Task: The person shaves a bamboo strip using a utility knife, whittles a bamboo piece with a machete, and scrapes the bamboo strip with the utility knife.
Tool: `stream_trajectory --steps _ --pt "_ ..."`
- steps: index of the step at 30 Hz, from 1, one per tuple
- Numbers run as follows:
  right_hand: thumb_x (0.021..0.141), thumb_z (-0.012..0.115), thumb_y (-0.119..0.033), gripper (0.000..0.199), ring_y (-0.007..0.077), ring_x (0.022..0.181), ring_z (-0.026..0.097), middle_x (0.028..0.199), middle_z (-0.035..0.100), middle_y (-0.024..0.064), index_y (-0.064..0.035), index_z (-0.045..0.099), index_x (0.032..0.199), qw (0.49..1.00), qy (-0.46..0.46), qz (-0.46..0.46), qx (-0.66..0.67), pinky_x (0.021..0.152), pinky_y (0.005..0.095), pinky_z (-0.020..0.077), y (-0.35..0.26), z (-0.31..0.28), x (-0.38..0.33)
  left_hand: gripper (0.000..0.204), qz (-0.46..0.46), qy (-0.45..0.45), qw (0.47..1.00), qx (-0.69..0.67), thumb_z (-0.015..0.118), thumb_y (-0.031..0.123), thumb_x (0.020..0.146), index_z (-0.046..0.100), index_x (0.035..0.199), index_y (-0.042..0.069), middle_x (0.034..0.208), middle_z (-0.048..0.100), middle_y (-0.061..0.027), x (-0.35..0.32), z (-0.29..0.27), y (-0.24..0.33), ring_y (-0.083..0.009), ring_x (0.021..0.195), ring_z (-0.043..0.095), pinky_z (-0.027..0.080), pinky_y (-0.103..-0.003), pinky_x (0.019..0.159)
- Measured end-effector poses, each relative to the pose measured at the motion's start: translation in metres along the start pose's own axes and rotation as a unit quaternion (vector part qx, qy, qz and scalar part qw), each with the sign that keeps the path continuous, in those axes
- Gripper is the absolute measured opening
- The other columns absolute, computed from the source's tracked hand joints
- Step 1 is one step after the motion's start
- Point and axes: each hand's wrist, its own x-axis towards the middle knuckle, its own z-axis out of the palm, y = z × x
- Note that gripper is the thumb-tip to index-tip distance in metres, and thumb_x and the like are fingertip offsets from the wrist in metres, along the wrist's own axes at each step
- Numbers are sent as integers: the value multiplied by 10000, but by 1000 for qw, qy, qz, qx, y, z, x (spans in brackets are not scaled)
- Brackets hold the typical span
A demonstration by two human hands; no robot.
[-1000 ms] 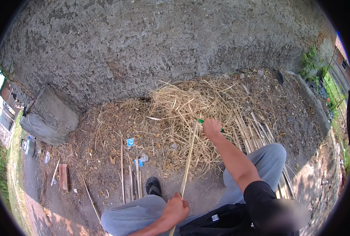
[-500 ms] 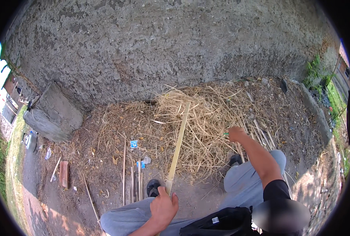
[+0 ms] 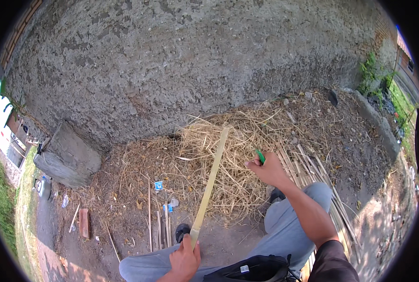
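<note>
Two hands at work, and each one has something in it. The left hand (image 3: 185, 257) is down at the lower edge, fingers wrapped tight around the near end of a long pale bamboo strip (image 3: 211, 182), which runs up and away from the person and ends over the heap of dry straw (image 3: 228, 160) against the rough concrete wall (image 3: 195, 61). The right hand (image 3: 266, 169) is stretched out over the straw, fingers curled shut on a small green-handled tool (image 3: 260, 156); only the green tip shows, so whether it carries a blade I cannot tell. Right now the tool is well apart from the strip, not on it.

How far along? Judging by the ground, a fair way in: a row of split bamboo slats (image 3: 308, 169) lies stacked just beside the right knee, and a few thin sticks (image 3: 158, 221) lie by the black shoe (image 3: 182, 231). The straw looks like shavings from that work, though I cannot be sure. The strip in hand looks clean and even along its visible face, so it seems near finished or freshly picked up. A grey stone block (image 3: 68, 157) sits off to the left.
</note>
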Motion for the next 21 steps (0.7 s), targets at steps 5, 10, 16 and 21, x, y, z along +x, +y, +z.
stream_trajectory --steps 5,10,16,21 --pt "885 693 -274 306 79 459 381 606 542 11 -68 540 717 976 43 44 207 445 275 317 -2 0 19 283 99 66 986 114 559 190 894 508 1127 38 785 620 -215 13 -57 -3 -438 704 627 481 -540 608" --pt "969 535 -456 450 54 423 360 770 645 85 -15 594 910 830 150 82 531 411 220 316 -19 -3 17 368 223 221 913 262 616 54 769 552 1131 75 755 517 -64 59 -94 -17 -266 664 616 465 -398 576" --pt "968 397 -594 626 61 420 334 830 657 126 6 568 1018 785 149 122 589 412 234 316 -17 -9 13 322 259 271 907 190 611 -24 727 606 1016 117 800 538 -76 124 -89 -18 -312 695 612 456 -437 597" --pt "939 414 -621 642 83 408 306 813 656 131 -3 582 984 691 168 179 680 414 245 286 -15 -12 11 295 284 291 901 150 608 -5 736 613 1015 91 788 527 -70 159 -61 -26 -287 634 610 475 -405 563"
